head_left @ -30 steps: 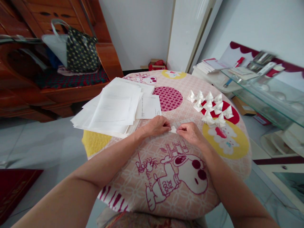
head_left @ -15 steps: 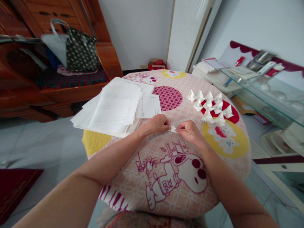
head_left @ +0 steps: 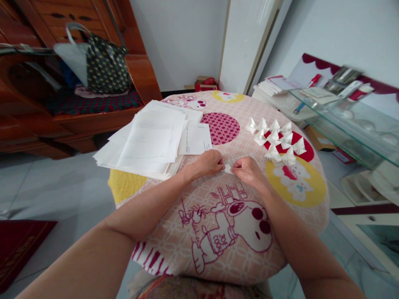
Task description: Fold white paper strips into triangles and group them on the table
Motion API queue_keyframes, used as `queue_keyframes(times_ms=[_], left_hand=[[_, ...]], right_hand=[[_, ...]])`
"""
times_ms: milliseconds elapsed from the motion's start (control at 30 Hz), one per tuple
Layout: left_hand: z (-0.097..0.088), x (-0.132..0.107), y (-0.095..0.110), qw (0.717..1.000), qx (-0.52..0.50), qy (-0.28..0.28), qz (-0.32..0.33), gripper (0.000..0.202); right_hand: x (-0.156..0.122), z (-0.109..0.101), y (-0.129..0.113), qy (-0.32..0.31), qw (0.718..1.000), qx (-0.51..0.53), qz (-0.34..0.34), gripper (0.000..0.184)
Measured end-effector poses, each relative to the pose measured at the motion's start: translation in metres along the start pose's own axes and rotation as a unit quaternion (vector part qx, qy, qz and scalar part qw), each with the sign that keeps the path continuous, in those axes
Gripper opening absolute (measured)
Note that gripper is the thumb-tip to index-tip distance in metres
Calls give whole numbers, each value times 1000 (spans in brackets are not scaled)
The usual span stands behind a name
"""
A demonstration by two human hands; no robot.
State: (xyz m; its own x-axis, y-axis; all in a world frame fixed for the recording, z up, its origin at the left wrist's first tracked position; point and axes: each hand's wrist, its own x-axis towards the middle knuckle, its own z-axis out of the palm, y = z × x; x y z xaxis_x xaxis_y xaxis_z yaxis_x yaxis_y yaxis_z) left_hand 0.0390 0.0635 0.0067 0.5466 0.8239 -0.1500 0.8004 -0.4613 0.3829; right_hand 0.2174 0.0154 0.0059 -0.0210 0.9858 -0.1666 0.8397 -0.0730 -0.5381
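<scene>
My left hand and my right hand meet at the middle of a round table with a pink cartoon-print cloth. Both hands are closed in a pinch on a small folded piece of white paper that rests on the cloth between them. Only a small corner of that paper shows between the fingers. Several finished folded white paper shapes lie grouped to the far right of my right hand.
A thick stack of white paper sheets lies at the table's far left, overhanging the edge. A wooden bench with a patterned bag stands at the left. A glass shelf with books and clutter runs along the right.
Both hands stay pinched on the small paper piece. The right hand has shifted slightly toward the left hand, with small finger movements only.
</scene>
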Motion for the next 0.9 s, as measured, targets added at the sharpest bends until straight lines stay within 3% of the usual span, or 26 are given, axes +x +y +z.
queue_keyframes(times_ms=[267, 633, 900], left_hand=[[-1, -2, 4, 1000, 11, 2, -8, 20], [4, -2, -3, 999, -30, 21, -13, 16], [2, 0, -2, 999, -46, 13, -21, 14]], right_hand=[[4, 0, -1, 5, 1000, -14, -11, 17], [3, -2, -3, 5, 999, -11, 41, 15], [5, 0, -5, 20, 999, -12, 27, 17]])
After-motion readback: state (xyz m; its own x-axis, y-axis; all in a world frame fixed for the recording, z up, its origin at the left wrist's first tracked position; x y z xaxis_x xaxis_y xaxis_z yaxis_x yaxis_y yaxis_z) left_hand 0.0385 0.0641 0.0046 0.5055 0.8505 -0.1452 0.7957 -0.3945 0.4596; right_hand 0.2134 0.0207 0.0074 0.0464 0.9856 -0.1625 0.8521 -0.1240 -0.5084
